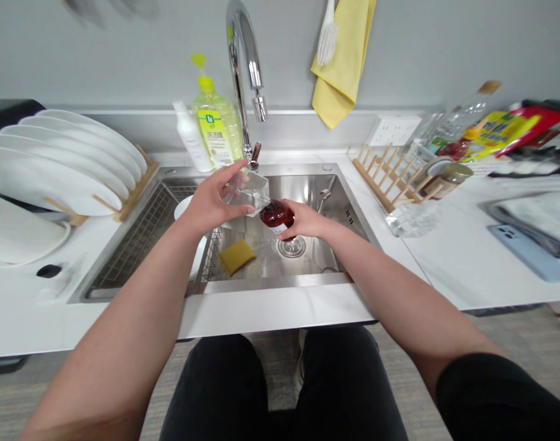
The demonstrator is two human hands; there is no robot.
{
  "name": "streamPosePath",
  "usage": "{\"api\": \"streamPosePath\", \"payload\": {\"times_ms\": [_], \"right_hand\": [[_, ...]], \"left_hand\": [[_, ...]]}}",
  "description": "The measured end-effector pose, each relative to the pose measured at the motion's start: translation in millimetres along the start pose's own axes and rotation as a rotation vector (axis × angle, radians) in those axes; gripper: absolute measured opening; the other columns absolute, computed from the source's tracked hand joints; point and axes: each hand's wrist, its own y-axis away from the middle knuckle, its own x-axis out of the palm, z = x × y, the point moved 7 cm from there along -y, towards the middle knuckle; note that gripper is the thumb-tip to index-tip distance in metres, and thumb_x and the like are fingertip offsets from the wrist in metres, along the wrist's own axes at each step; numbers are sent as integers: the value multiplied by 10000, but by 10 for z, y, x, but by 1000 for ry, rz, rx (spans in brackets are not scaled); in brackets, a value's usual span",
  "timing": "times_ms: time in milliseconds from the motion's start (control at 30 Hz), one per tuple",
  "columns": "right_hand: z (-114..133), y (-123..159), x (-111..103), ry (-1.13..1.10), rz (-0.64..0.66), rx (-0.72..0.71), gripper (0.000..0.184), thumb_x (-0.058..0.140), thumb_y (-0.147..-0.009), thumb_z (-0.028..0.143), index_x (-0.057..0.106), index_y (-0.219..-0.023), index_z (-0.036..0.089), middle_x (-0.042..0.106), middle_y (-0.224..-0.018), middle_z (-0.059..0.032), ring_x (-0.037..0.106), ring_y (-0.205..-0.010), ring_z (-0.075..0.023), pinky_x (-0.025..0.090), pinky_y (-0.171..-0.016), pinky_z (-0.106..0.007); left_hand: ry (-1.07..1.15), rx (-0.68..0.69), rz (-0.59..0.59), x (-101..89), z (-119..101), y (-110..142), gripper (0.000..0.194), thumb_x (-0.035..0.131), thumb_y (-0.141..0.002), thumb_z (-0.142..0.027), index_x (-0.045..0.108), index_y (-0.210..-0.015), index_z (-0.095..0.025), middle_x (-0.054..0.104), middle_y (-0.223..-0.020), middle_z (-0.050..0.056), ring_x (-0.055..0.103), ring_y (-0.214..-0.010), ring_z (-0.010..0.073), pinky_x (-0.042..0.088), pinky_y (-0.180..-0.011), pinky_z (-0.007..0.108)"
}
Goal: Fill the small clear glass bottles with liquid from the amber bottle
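Over the sink [280, 283], my left hand [209, 199] is closed around a clear, square-sided glass or plastic container [252, 191], tilted toward the right. My right hand [306, 220] grips a dark red-brown bottle [278, 215] with a white label, also tilted. The bottle's upper end is close to the clear container; whether the two touch I cannot tell. Below them, a yellow sponge [236, 256] lies on the sink floor, left of the round drain [292, 247]. A white plate or bowl [183, 207] sits partly hidden behind my left forearm.
The chrome faucet [247, 73] rises behind my hands, with a dish soap bottle [218, 131] and a white bottle [192, 136] beside it. White plates [54, 165] stand in a rack at left. A wooden rack [390, 177] and a blue phone [530, 251] lie right.
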Motion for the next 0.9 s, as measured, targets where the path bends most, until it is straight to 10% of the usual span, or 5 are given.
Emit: {"api": "streamPosePath", "payload": {"times_ms": [900], "right_hand": [[12, 12, 22, -65, 31, -66, 890, 1053, -624, 315, 735, -1454, 265, 848, -1310, -58, 786, -1194, -358, 637, -1083, -518]], "left_hand": [[-101, -97, 71, -65, -326, -110, 1070, 1052, -690, -445, 666, -1670, -259, 762, -1412, 115, 701, -1193, 337, 634, -1080, 548]]}}
